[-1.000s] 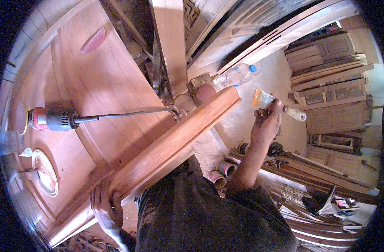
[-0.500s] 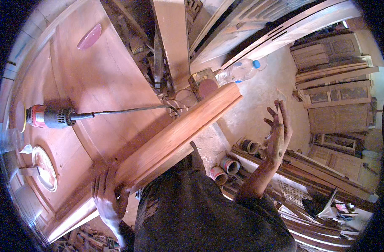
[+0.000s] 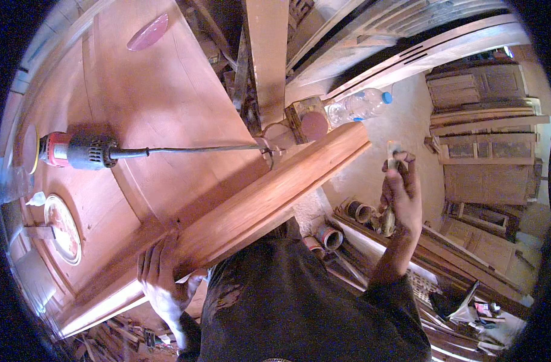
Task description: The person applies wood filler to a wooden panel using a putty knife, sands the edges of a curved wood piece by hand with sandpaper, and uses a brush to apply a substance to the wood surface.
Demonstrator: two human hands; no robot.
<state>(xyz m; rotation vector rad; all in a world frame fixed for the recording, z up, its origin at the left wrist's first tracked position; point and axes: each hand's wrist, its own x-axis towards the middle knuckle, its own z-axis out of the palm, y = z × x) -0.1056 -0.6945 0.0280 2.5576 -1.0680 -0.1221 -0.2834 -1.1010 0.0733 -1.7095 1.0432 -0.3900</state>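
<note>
A long wooden beam [image 3: 269,193] with a grooved side lies slantwise before me, its far end up to the right. My left hand [image 3: 167,274] grips its lower left part, fingers over the top and thumb along the near side. My right hand [image 3: 406,193] is closed round a chisel [image 3: 393,148], raised off to the right of the beam's far end and apart from it. The flat blade shows above the fingers. The handle's butt shows below the fist; the middle of the tool is hidden by the hand.
A red and black power sander [image 3: 76,151] lies on the wide wooden panel [image 3: 149,108], its cord running toward the beam. Near it sits a round lid [image 3: 63,232]. Beyond the beam are a plastic bottle [image 3: 360,105] and sanding discs. Several cans [image 3: 330,236] stand at right.
My right hand has turned and closed round the chisel, whose blade now shows flat. My left hand keeps its place on the beam. The whole view has shifted slightly.
</note>
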